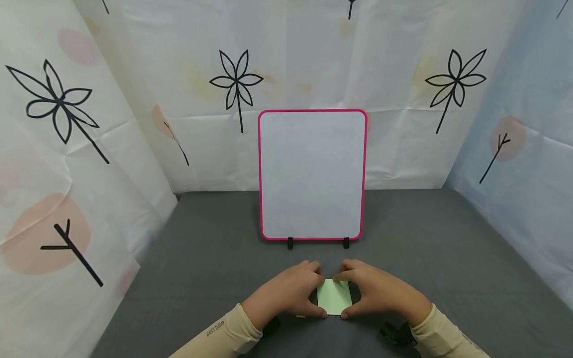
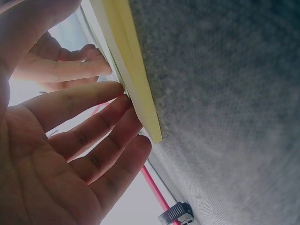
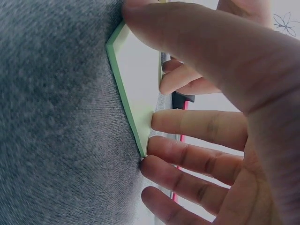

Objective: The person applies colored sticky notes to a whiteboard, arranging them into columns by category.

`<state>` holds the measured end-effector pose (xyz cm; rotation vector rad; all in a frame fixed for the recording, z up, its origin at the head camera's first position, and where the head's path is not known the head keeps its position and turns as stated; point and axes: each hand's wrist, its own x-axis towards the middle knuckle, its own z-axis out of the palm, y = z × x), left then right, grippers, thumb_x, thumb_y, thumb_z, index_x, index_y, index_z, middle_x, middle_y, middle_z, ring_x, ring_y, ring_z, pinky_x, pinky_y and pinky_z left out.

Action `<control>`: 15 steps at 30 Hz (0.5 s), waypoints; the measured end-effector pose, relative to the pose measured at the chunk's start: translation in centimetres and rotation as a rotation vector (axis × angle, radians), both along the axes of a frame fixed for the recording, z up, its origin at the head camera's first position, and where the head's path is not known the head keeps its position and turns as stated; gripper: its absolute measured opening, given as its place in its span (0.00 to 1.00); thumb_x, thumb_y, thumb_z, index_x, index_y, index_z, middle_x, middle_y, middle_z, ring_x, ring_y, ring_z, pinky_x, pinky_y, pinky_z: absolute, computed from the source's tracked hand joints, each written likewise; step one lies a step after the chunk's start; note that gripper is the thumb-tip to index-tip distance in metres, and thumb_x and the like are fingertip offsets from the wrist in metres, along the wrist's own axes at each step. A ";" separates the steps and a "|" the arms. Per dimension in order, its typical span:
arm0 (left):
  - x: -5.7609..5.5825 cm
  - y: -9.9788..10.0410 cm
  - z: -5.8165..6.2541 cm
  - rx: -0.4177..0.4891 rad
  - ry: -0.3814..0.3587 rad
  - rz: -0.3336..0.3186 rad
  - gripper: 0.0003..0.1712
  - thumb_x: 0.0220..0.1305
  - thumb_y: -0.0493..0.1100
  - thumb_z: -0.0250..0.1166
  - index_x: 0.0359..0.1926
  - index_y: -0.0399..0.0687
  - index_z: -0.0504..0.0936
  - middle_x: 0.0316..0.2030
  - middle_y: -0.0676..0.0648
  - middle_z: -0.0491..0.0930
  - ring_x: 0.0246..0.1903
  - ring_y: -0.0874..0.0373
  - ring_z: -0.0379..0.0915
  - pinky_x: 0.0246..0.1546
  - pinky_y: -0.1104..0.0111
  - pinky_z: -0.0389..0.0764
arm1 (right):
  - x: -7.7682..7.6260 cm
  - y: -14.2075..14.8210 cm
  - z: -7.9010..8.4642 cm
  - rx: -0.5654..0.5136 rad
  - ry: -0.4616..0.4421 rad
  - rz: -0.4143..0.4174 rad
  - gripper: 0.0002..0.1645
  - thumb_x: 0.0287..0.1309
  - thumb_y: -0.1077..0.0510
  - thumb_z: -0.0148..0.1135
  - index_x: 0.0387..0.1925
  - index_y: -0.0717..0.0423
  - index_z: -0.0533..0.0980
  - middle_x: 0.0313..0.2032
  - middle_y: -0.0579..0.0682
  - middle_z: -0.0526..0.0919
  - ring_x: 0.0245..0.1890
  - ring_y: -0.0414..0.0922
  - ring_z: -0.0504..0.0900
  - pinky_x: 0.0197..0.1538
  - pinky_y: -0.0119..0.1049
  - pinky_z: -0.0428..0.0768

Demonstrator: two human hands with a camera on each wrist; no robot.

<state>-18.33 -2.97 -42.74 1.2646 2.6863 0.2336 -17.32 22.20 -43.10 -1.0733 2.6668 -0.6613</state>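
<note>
A light green sticky note pad (image 1: pixel 334 297) lies on the grey table between the two hands, its thick green edge facing the camera in the right wrist view. My left hand (image 1: pixel 293 291) holds its left side, thumb at the near corner and fingertips by the far one. On the right side my right hand (image 1: pixel 373 290) grips it likewise, thumb at the near edge and index finger at the far edge. A yellow block (image 2: pixel 133 70), its long side showing in the left wrist view, lies close by the left fingertips; the left hand mostly hides it from above.
A whiteboard (image 1: pixel 313 174) with a pink frame stands behind the hands on black feet (image 1: pixel 290 243). Dark objects (image 1: pixel 396 334) show by the right wrist. Printed white cloth (image 1: pixel 309 149) hangs round the back and sides of the grey table (image 1: pixel 215 248).
</note>
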 end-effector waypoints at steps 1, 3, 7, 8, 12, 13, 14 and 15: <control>0.0 0.0 0.0 -0.002 0.000 0.000 0.29 0.57 0.67 0.79 0.49 0.53 0.89 0.44 0.56 0.77 0.35 0.67 0.64 0.34 0.77 0.71 | 0.0 0.0 0.0 -0.002 0.004 0.002 0.39 0.50 0.37 0.84 0.59 0.51 0.84 0.49 0.40 0.77 0.45 0.34 0.75 0.47 0.31 0.81; 0.1 0.0 0.0 -0.002 0.000 0.001 0.28 0.57 0.67 0.79 0.48 0.53 0.89 0.44 0.56 0.77 0.35 0.67 0.64 0.34 0.77 0.71 | 0.0 0.0 -0.1 -0.008 0.014 0.011 0.39 0.51 0.37 0.83 0.59 0.51 0.84 0.49 0.40 0.77 0.45 0.34 0.75 0.46 0.31 0.80; 0.1 0.0 0.0 -0.006 0.004 0.002 0.27 0.57 0.67 0.79 0.46 0.54 0.88 0.44 0.57 0.77 0.35 0.67 0.64 0.34 0.77 0.71 | 0.1 0.0 -0.1 -0.016 0.023 0.018 0.38 0.51 0.37 0.83 0.59 0.51 0.84 0.49 0.41 0.77 0.45 0.35 0.75 0.46 0.31 0.80; 0.1 0.0 0.0 -0.006 0.002 0.002 0.27 0.57 0.67 0.79 0.46 0.55 0.88 0.44 0.57 0.77 0.35 0.67 0.64 0.35 0.77 0.71 | 0.1 0.0 0.0 -0.016 0.022 0.018 0.38 0.51 0.37 0.83 0.59 0.51 0.84 0.49 0.41 0.77 0.45 0.35 0.75 0.46 0.31 0.80; 0.2 0.0 0.1 -0.003 -0.008 0.001 0.26 0.58 0.66 0.79 0.46 0.54 0.88 0.44 0.57 0.77 0.35 0.67 0.63 0.34 0.77 0.71 | 0.1 0.0 0.0 -0.008 0.010 0.009 0.38 0.51 0.37 0.83 0.60 0.51 0.84 0.49 0.40 0.76 0.45 0.34 0.75 0.46 0.31 0.80; 0.2 -0.1 0.1 -0.002 -0.009 0.001 0.26 0.58 0.66 0.79 0.46 0.54 0.88 0.44 0.57 0.77 0.35 0.67 0.63 0.34 0.77 0.71 | 0.1 0.0 0.0 -0.005 0.009 0.008 0.38 0.51 0.37 0.83 0.60 0.50 0.84 0.49 0.40 0.76 0.45 0.34 0.75 0.47 0.31 0.80; 0.2 0.0 0.0 0.000 -0.011 0.001 0.26 0.58 0.66 0.78 0.46 0.53 0.88 0.44 0.57 0.77 0.35 0.67 0.63 0.34 0.77 0.71 | 0.1 0.0 0.0 -0.005 0.009 0.009 0.38 0.51 0.37 0.83 0.60 0.50 0.84 0.49 0.40 0.76 0.45 0.34 0.75 0.47 0.31 0.80; 0.1 -0.1 0.0 0.001 -0.011 0.001 0.26 0.58 0.66 0.78 0.46 0.53 0.88 0.44 0.57 0.77 0.35 0.67 0.64 0.34 0.77 0.71 | 0.1 0.0 0.0 -0.004 0.006 0.008 0.38 0.51 0.37 0.83 0.60 0.50 0.84 0.49 0.40 0.76 0.45 0.34 0.75 0.47 0.31 0.80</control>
